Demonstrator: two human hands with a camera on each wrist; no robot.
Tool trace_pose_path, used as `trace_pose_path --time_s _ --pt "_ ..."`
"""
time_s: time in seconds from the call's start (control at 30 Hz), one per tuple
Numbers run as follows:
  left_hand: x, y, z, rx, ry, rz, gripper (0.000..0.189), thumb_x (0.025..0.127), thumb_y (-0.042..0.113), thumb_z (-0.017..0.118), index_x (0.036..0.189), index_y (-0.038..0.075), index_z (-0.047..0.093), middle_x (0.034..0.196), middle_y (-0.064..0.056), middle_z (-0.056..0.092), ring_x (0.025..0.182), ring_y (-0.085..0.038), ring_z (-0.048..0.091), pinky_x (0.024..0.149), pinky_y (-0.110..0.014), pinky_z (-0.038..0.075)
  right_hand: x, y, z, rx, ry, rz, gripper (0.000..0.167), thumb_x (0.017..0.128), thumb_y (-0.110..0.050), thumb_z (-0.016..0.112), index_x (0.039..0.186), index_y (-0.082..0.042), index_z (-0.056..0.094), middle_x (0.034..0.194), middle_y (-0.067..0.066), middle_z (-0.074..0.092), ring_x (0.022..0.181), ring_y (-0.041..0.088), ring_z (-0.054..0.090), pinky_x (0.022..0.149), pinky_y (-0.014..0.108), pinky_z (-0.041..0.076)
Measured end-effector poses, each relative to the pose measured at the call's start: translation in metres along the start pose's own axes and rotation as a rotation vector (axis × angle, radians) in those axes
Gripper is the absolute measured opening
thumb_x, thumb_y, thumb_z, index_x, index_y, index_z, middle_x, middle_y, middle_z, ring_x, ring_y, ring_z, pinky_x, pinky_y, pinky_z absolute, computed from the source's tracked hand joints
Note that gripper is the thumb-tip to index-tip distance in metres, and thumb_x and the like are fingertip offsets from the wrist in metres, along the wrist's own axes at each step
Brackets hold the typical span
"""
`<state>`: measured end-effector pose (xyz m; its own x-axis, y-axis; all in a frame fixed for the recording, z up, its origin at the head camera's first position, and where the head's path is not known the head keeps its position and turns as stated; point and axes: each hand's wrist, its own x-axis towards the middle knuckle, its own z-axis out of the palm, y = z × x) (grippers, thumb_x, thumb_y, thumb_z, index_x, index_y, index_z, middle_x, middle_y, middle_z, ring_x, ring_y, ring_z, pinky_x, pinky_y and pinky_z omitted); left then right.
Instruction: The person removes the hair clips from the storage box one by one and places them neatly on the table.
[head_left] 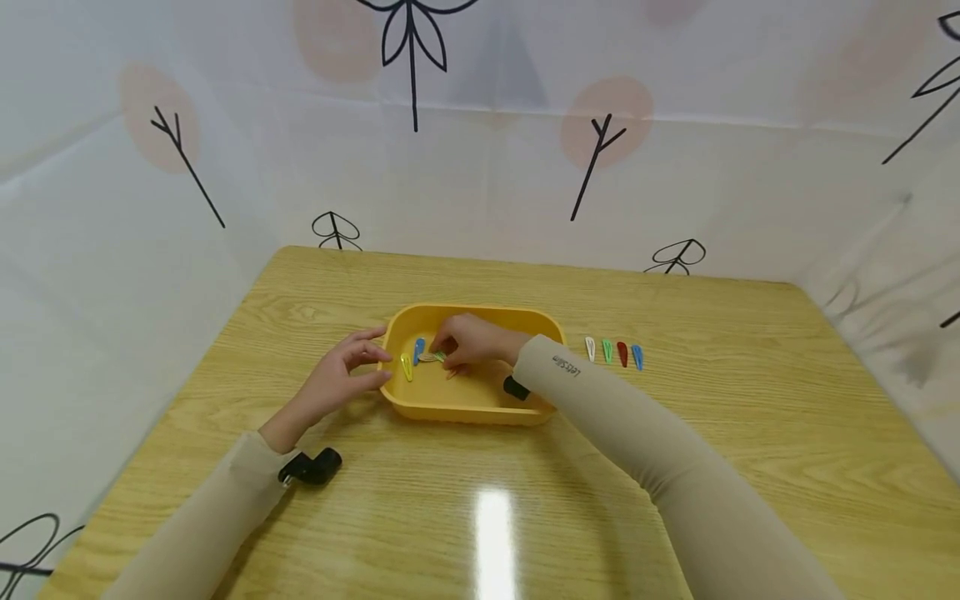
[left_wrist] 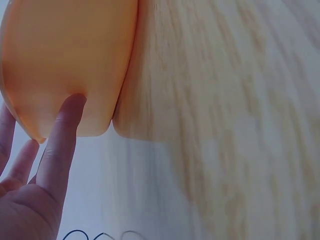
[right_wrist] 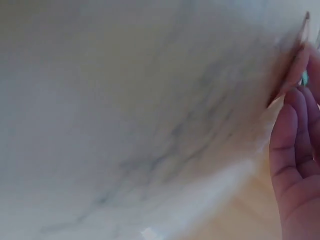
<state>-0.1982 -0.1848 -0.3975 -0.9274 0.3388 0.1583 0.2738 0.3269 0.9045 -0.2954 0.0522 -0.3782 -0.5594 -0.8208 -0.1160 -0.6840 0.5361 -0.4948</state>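
A yellow-orange plastic tray [head_left: 465,412] stands on the wooden table, with a yellow snap hair clip [head_left: 407,367], a blue hair clip [head_left: 418,351], a beige hair clip [head_left: 427,357] and an orange-red one [head_left: 453,372] inside. My right hand [head_left: 474,340] reaches down into it, and its fingertips pinch a green hair clip [right_wrist: 304,77], mostly hidden by the fingers. At the tray's left end, my left hand [head_left: 341,375] has its fingers spread and loosely bent. In the left wrist view its thumb [left_wrist: 70,112] touches the outer wall.
Right of the tray, a white clip [head_left: 590,348], a green clip [head_left: 607,351], a dark red clip [head_left: 622,354] and a blue clip [head_left: 637,357] lie in a row. A patterned white cloth [head_left: 487,183] hangs behind the table [head_left: 750,400].
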Motion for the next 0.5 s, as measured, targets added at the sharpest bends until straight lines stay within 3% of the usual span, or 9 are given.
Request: trace_pose_path --time_s 0.5 --pt "0.0010 -0.0026 0.0000 0.021 0.006 -0.003 0.025 0.086 0.016 0.069 0.102 -0.001 0.063 0.143 -0.008 0.036 0.113 -0.032 0.051 0.093 -0.044 0.045 0.0002 -0.0016 -0.0005 0.037 -0.020 -0.030 0.026 0.083 0.007 0.063 0.107 -0.004 0.067 0.087 0.004 0.061 0.074 0.014 0.053 0.069 0.020 0.047"
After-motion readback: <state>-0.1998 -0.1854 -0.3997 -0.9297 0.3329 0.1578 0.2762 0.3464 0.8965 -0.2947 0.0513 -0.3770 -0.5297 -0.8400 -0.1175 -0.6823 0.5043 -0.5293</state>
